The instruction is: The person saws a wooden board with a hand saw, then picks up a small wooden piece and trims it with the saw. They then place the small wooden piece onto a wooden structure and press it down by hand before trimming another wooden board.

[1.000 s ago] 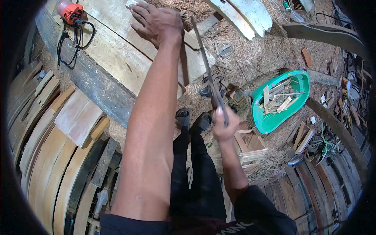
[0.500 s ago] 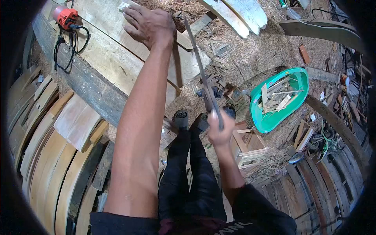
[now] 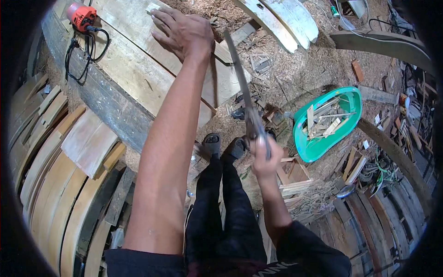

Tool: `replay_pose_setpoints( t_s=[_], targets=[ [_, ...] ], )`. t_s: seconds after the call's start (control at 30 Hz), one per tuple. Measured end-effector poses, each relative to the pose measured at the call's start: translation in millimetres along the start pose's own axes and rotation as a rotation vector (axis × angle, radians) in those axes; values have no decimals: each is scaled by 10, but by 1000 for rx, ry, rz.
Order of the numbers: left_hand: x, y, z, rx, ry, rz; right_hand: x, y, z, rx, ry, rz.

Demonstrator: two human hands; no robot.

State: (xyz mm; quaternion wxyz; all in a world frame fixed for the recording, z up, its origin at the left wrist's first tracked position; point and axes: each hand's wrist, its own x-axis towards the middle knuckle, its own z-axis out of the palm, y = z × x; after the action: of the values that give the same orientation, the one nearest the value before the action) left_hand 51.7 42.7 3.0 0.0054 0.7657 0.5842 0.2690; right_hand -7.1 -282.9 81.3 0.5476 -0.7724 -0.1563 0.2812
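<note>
My left hand (image 3: 187, 34) presses down on a narrow strip of wood, its fingers apart and draped over it; the strip's pale end (image 3: 155, 8) sticks out past the fingertips. Under it lies a wide wooden board (image 3: 131, 60) on the bench. My right hand (image 3: 266, 154) is closed round the handle of a hand saw (image 3: 242, 78). The saw's blade points up and away from me, beside the board's right end and to the right of my left hand. The strip's middle is hidden under my left palm.
An orange corded power tool (image 3: 83, 17) lies at the bench's far left. On the sawdust-covered floor stands a green tub (image 3: 307, 150) of wood offcuts. Curved planks (image 3: 69, 203) are stacked at left, with pale slabs (image 3: 281, 23) at the back.
My right hand and the saw have shifted slightly toward me and to the right. The left hand stays on the strip; the whole view has shifted a little.
</note>
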Motion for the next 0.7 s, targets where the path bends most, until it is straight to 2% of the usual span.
replay_pose_setpoints(
  t_s=[0.1, 0.13, 0.23, 0.4, 0.47, 0.57, 0.7],
  targets=[
    [15, -53, 6, 3, 14, 50, 311, -115, 156, -6, -17, 57],
    [-28, -73, 4, 17, -5, 40, 242, -140, 147, 4, -21, 76],
    [51, -42, 29, 21, -12, 42, -263, -134, -56, -29, 22, -32],
    [0, -137, 192, 34, 27, 37, 484, -78, 212, -9, -1, 16],
    [18, -88, 105, 4, 3, 27, 400, -223, 185, -16, -22, 26],
    [7, -56, 40, -16, -26, 5, -296, -53, -16, 20, 42, 15],
    [17, -100, 124, 13, -28, 4, 299, -143, 183, -20, 11, -30]
  ],
)
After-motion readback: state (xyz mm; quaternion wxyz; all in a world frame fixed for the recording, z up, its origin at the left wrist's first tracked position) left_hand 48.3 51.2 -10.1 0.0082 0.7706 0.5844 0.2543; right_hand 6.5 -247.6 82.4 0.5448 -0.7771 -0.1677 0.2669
